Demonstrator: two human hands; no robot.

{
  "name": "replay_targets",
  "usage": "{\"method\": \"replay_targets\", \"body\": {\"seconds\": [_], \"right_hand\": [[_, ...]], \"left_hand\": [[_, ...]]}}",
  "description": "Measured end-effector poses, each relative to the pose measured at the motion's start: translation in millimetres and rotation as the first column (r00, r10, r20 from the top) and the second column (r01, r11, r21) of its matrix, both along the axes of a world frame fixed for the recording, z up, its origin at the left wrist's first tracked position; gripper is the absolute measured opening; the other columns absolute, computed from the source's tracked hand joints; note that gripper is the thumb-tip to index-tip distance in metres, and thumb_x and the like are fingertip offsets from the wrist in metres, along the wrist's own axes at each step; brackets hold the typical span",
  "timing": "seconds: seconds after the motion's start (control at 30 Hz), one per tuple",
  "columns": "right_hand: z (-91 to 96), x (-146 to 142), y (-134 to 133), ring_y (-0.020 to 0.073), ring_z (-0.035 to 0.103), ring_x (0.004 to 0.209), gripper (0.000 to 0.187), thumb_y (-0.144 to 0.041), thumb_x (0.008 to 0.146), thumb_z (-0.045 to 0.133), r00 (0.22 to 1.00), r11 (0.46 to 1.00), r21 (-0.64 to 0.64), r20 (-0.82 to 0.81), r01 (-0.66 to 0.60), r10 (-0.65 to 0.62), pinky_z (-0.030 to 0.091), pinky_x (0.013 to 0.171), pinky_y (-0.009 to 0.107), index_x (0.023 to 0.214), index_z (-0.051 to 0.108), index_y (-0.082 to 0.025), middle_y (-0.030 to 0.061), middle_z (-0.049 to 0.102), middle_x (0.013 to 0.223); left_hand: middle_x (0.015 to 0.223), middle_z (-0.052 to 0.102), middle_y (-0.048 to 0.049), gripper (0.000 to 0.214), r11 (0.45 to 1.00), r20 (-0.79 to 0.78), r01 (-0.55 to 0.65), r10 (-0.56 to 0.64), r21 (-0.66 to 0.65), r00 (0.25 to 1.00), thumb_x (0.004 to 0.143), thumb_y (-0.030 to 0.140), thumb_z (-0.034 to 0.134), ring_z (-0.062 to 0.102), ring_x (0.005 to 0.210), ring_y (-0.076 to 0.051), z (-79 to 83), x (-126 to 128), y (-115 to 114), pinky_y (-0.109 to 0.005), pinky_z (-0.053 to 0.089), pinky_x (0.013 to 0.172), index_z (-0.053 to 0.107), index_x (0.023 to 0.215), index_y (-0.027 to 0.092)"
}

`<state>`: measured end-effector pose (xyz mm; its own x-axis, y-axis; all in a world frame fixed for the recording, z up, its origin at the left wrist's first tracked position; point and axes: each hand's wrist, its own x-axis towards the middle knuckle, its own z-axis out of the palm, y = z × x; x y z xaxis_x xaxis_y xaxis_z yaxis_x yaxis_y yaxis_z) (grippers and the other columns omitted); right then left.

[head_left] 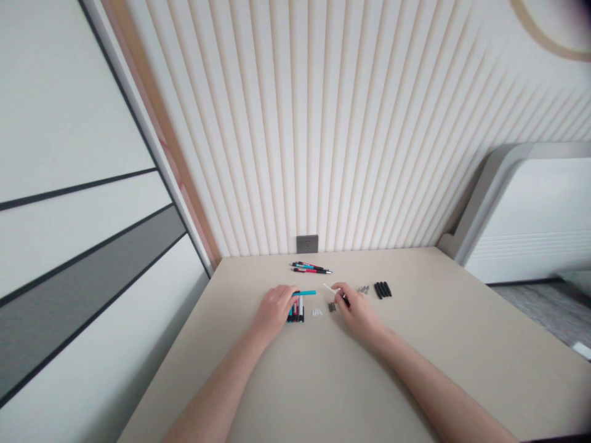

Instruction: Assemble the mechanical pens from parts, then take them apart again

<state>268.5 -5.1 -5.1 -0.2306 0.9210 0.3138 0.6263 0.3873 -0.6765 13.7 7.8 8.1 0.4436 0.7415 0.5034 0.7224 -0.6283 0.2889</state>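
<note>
Closed at the fingertips, my left hand (277, 304) holds a blue pen barrel (305, 293) that points to the right. Below it lies a row of pen barrels (301, 309) in blue, red and white with dark ends, partly covered by that hand. My right hand (353, 307) pinches a thin white pen refill (329, 287), its tip towards the blue barrel but apart from it. Something dark also shows between the right fingers; its kind is unclear. Small white pieces (316, 312) and small dark pieces (331, 306) lie between the hands.
Several assembled pens (310, 268) lie at the back of the beige table (295, 381). Small grey metal parts (364, 290) and a row of black pen parts (383, 290) are right of my right hand. A dark wall socket (307, 243) sits behind the table.
</note>
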Motion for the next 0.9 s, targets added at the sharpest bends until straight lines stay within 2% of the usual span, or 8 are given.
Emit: {"method": "replay_targets", "body": {"seconds": [0.07, 0.23, 0.37, 0.5, 0.6, 0.73, 0.9], "right_hand": [[-0.6, -2, -1, 0.0183, 0.061, 0.073, 0.031, -0.028, 0.096, 0.037, 0.999, 1.000, 0.008, -0.031, -0.026, 0.026, 0.045, 0.071, 0.030, 0.121, 0.054, -0.021, 0.0028, 0.067, 0.081], [-2.0, -8, -3, 0.0186, 0.063, 0.086, 0.031, -0.029, 0.098, 0.040, 0.983, 0.985, 0.027, -0.068, -0.168, 0.169, 0.047, 0.081, 0.031, 0.113, 0.066, -0.021, 0.0070, 0.069, 0.094], [0.1, -12, -6, 0.0193, 0.062, 0.088, 0.031, -0.031, 0.098, 0.043, 0.973, 0.975, 0.000, -0.071, -0.222, 0.222, 0.047, 0.081, 0.031, 0.114, 0.068, -0.023, 0.0073, 0.069, 0.096], [3.8, -12, -8, 0.0182, 0.060, 0.084, 0.031, -0.033, 0.099, 0.043, 0.966, 0.968, -0.018, -0.066, -0.250, 0.249, 0.046, 0.077, 0.030, 0.117, 0.067, -0.025, 0.0053, 0.067, 0.090], [4.8, -11, -7, 0.0182, 0.060, 0.083, 0.031, -0.035, 0.099, 0.044, 0.964, 0.965, -0.030, -0.066, -0.260, 0.257, 0.046, 0.076, 0.029, 0.115, 0.068, -0.025, 0.0050, 0.067, 0.090], [5.2, -11, -7, 0.0177, 0.059, 0.080, 0.030, -0.036, 0.099, 0.043, 0.967, 0.966, -0.053, -0.049, -0.253, 0.250, 0.045, 0.073, 0.028, 0.107, 0.069, -0.023, 0.0046, 0.066, 0.086], [7.3, -15, -11, 0.0176, 0.058, 0.077, 0.030, -0.036, 0.099, 0.042, 0.957, 0.955, -0.076, 0.017, -0.288, 0.290, 0.044, 0.071, 0.028, 0.091, 0.068, -0.022, 0.0039, 0.065, 0.083]], "left_hand": [[0.097, 0.067, -0.0056, 0.018, 0.999, -0.021, 0.039, -0.039, 0.004, 0.999, 0.099, 0.025, 0.045, 0.062, 0.090, -0.020, 0.6, 1, -1, -0.035, 0.050, 0.082, 0.060, 0.107, 0.021], [0.098, 0.066, -0.0067, 0.022, 0.993, -0.065, 0.110, -0.108, 0.031, 0.992, 0.100, 0.027, 0.043, 0.060, 0.091, -0.021, 2.1, 4, -5, -0.035, 0.050, 0.081, 0.060, 0.112, 0.021], [0.097, 0.066, -0.0070, 0.024, 0.989, -0.048, 0.142, -0.140, 0.046, 0.989, 0.100, 0.029, 0.042, 0.061, 0.089, -0.020, 3.0, 7, -8, -0.033, 0.050, 0.080, 0.062, 0.112, 0.022], [0.100, 0.068, -0.0065, 0.021, 0.992, 0.038, 0.128, -0.128, 0.019, 0.991, 0.099, 0.029, 0.045, 0.062, 0.092, -0.020, 1.7, 9, -10, -0.034, 0.049, 0.082, 0.059, 0.114, 0.022], [0.095, 0.068, -0.0047, 0.016, 0.996, 0.107, 0.088, -0.086, -0.012, 0.991, 0.097, 0.031, 0.049, 0.062, 0.086, -0.019, -0.3, 10, -10, -0.033, 0.050, 0.079, 0.059, 0.106, 0.021], [0.088, 0.068, -0.0034, 0.016, 0.997, 0.192, 0.072, -0.063, -0.038, 0.979, 0.095, 0.034, 0.053, 0.062, 0.078, -0.017, -1.5, 11, -10, -0.030, 0.051, 0.076, 0.061, 0.097, 0.021], [0.086, 0.070, -0.0019, 0.016, 0.992, 0.346, 0.069, -0.028, -0.107, 0.938, 0.090, 0.035, 0.060, 0.064, 0.073, -0.014, 1.7, 15, -14, -0.026, 0.052, 0.070, 0.062, 0.097, 0.020]]}}
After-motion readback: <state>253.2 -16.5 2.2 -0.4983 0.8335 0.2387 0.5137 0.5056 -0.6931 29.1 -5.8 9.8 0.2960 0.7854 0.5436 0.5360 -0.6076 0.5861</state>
